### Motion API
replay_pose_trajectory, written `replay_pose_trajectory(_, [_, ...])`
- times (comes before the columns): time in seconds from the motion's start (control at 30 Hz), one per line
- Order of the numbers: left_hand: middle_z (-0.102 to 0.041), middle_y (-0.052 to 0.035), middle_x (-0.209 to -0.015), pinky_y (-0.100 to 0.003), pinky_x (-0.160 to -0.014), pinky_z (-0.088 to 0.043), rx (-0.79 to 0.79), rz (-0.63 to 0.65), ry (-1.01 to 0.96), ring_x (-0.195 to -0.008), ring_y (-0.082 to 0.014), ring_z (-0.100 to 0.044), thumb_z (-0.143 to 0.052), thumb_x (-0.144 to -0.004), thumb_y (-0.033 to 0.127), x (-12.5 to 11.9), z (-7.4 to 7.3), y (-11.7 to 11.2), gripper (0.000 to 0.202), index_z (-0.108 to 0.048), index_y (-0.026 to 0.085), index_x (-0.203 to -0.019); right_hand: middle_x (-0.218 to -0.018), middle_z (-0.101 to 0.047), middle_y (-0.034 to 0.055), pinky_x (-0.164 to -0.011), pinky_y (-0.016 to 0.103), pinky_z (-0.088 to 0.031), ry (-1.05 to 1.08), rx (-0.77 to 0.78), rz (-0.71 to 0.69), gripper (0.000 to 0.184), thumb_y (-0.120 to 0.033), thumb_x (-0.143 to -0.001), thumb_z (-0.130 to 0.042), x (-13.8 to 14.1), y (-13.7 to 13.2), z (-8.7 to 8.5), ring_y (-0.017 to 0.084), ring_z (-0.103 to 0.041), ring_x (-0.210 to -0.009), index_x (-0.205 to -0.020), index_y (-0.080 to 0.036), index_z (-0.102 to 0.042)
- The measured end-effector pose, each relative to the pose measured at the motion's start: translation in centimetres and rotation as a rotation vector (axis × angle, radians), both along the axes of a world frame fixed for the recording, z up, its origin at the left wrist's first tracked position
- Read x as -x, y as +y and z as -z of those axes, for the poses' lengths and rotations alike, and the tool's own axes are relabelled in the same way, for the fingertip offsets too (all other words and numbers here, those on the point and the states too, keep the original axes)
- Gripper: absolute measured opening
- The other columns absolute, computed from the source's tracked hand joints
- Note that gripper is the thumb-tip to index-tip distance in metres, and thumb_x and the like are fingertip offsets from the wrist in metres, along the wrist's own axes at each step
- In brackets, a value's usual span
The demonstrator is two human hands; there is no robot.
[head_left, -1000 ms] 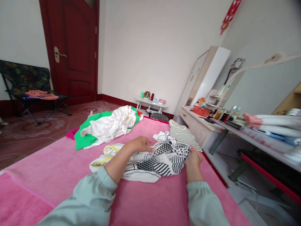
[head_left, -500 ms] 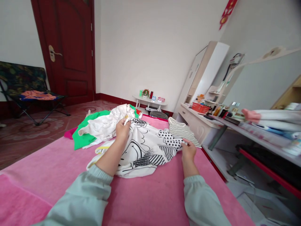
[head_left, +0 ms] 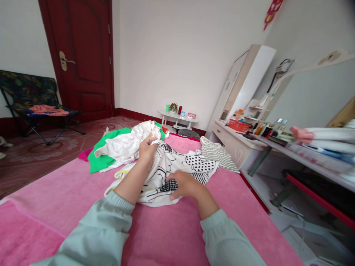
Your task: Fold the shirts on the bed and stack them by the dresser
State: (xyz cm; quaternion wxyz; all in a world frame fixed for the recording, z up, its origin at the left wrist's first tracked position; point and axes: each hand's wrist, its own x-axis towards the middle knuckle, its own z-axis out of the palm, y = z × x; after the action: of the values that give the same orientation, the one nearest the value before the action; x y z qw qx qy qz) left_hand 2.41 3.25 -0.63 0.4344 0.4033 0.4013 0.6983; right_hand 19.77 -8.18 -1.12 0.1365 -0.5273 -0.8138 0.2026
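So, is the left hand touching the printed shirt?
Touching: the head view shows the left hand pinching the printed shirt by its edge.

We see a home bedroom: a pink-covered bed (head_left: 166, 232) near, a mirror (head_left: 313, 88) and bottles (head_left: 259, 129) right, a panelled door (head_left: 88, 55) far left.

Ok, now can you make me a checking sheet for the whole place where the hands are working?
Surface: pink cover, visibly wrinkle-light near the front.
Job's things: black-and-white patterned garment, lying rumpled under both hands.
Clutter: pile of white and green clothes at far left; striped garment at far right.
Hands: left hand appears to grip the patterned garment's far edge; right hand curves over its near part.
Cables: possibly a thin pale cord at lower right, too blurred to be sure.
Surroundings: red door, folding chair, low white table.
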Motion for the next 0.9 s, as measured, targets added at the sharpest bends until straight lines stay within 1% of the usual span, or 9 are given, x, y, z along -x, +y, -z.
replay_pose_trajectory(0.07, [-0.065, -0.0030, -0.076, -0.029, -0.071, -0.046, 0.006, 0.005, 0.013, -0.067, -0.0148, -0.060, -0.064, -0.054, 0.016, 0.1, 0.0, 0.0, 0.039, -0.065, 0.011, -0.093, -0.075, -0.066, -0.0027, -0.065, 0.025, -0.044, 0.011, -0.029, 0.048, 0.029, -0.025, -0.050, -0.079, 0.0, 0.1, -0.1, 0.019, -0.061, -0.074, -0.077, -0.022, -0.072])
replay_pose_trajectory(0.17, [-0.065, -0.0032, -0.076, -0.027, -0.069, -0.046, 0.020, 0.011, 0.029, -0.067, -0.0146, -0.060, -0.064, -0.055, 0.015, 0.3, -0.2, 0.1, 0.039, -0.065, 0.011, -0.094, -0.058, -0.062, -0.0034, -0.051, 0.022, -0.043, 0.307, 0.019, 0.174, 0.007, -0.024, -0.060, -0.069, -2.2, 0.8, -1.3, 0.015, -0.061, -0.055, -0.063, -0.019, -0.065])
replay_pose_trajectory(0.23, [-0.065, -0.0032, -0.077, -0.026, -0.067, -0.047, 0.039, 0.030, 0.079, -0.068, -0.0143, -0.060, -0.064, -0.057, 0.016, 0.4, -0.2, 0.2, 0.042, -0.064, 0.011, -0.098, -0.055, -0.063, -0.0022, -0.045, 0.022, -0.043, 0.607, -0.044, 0.400, 0.008, -0.023, -0.060, -0.066, -4.7, 1.5, -2.2, 0.015, -0.061, -0.049, -0.064, -0.018, -0.063])
replay_pose_trajectory(0.33, [-0.065, -0.0031, -0.077, -0.024, -0.063, -0.047, 0.080, 0.083, 0.189, -0.065, -0.0141, -0.060, -0.066, -0.060, 0.019, 0.5, -0.1, 0.3, 0.044, -0.063, 0.012, -0.103, -0.056, -0.065, -0.0004, -0.044, 0.022, -0.048, 1.051, -0.308, 0.741, 0.017, -0.021, -0.054, -0.067, -8.3, 2.4, -2.7, 0.017, -0.063, -0.051, -0.070, -0.016, -0.063])
replay_pose_trajectory(0.5, [-0.064, -0.0024, -0.073, -0.025, -0.059, -0.045, 0.140, 0.198, 0.418, -0.063, -0.0151, -0.059, -0.064, -0.064, 0.019, 0.4, 1.2, 0.4, 0.037, -0.067, 0.013, -0.101, -0.059, -0.062, -0.0040, -0.053, 0.025, -0.054, 1.544, -0.618, 0.963, 0.020, -0.017, -0.048, -0.064, -12.1, 3.4, -1.0, 0.013, -0.061, -0.056, -0.068, -0.015, -0.059])
replay_pose_trajectory(0.6, [-0.066, -0.0022, -0.076, -0.026, -0.066, -0.046, 0.129, 0.296, 0.586, -0.071, -0.0177, -0.061, -0.063, -0.056, 0.007, 0.5, 2.1, 0.3, 0.044, -0.070, 0.015, -0.099, -0.061, -0.060, -0.0041, -0.056, 0.028, -0.055, 1.600, -0.726, 1.039, 0.022, -0.015, -0.049, -0.061, -13.3, 4.2, 0.6, 0.015, -0.061, -0.061, -0.070, -0.015, -0.058])
replay_pose_trajectory(0.7, [-0.069, -0.0043, -0.093, -0.026, -0.076, -0.046, 0.088, 0.392, 0.728, -0.086, -0.0215, -0.063, -0.059, -0.048, -0.002, 0.9, 2.4, 0.2, 0.062, -0.070, 0.019, -0.105, -0.063, -0.058, -0.0033, -0.060, 0.030, -0.054, 1.553, -0.814, 1.118, 0.021, -0.014, -0.051, -0.058, -14.4, 4.7, 1.9, 0.016, -0.060, -0.064, -0.072, -0.015, -0.058])
replay_pose_trajectory(0.8, [-0.066, -0.0077, -0.113, -0.027, -0.084, -0.046, 0.045, 0.501, 0.971, -0.102, -0.0258, -0.061, -0.064, -0.046, 0.000, 1.5, 2.1, -0.1, 0.079, -0.060, 0.021, -0.122, -0.067, -0.055, -0.0022, -0.065, 0.031, -0.053, 1.499, -0.939, 1.238, 0.019, -0.013, -0.055, -0.053, -15.9, 4.5, 2.2, 0.016, -0.060, -0.069, -0.073, -0.015, -0.056])
replay_pose_trajectory(0.9, [-0.062, -0.0111, -0.121, -0.028, -0.084, -0.047, 0.063, 0.534, 1.152, -0.107, -0.0284, -0.060, -0.070, -0.048, 0.008, 1.9, 1.6, -0.4, 0.087, -0.051, 0.019, -0.131, -0.072, -0.051, -0.0015, -0.073, 0.030, -0.052, 1.437, -1.095, 1.395, 0.021, -0.011, -0.057, -0.045, -17.8, 3.5, 1.6, 0.016, -0.058, -0.077, -0.076, -0.019, -0.051])
